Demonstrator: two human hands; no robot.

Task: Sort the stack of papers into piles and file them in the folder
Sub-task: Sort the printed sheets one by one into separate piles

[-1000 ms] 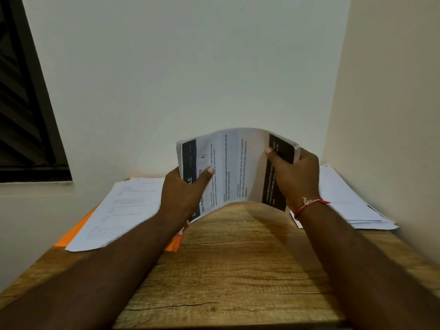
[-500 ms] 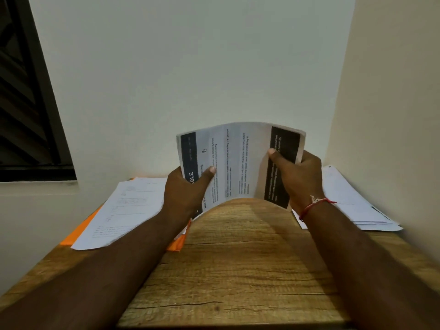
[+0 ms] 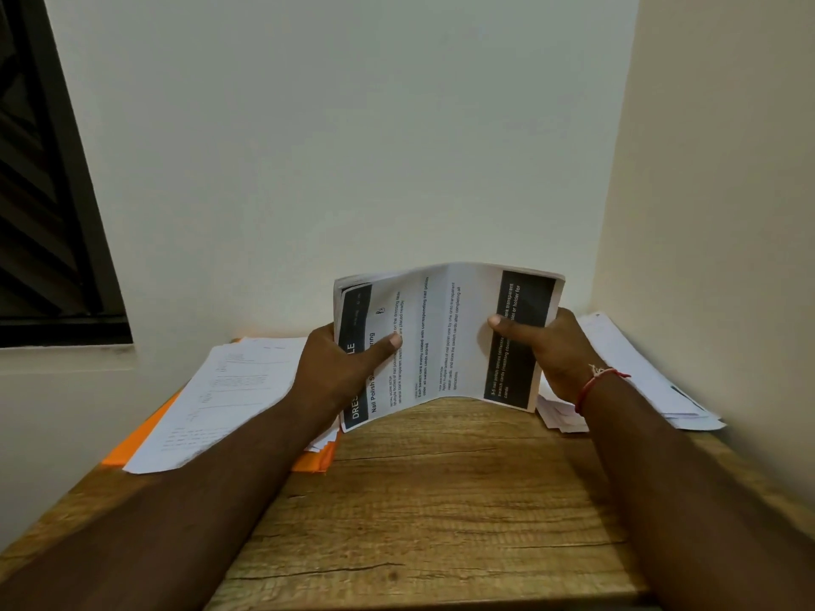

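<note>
Paper: one gripped stack point(image 3: 445, 341), two piles point(image 3: 229, 390) point(image 3: 639, 368), one folder point(image 3: 315, 463).

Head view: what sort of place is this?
Likely a home or office desk nook: wooden table in a wall corner, paper pile on an orange folder, papers in left hand and right hand.

Dim, warm indoor light; soft shadows, wide-angle bending at edges, slight blur.

A bowed printed paper stack point(image 3: 445, 341) is held upright between a loose white paper pile point(image 3: 220, 390), atop a flat orange folder point(image 3: 145, 438) at left, and a fanned white paper heap point(image 3: 639, 372) at right, both on the brown wooden table point(image 3: 441, 500).
</note>
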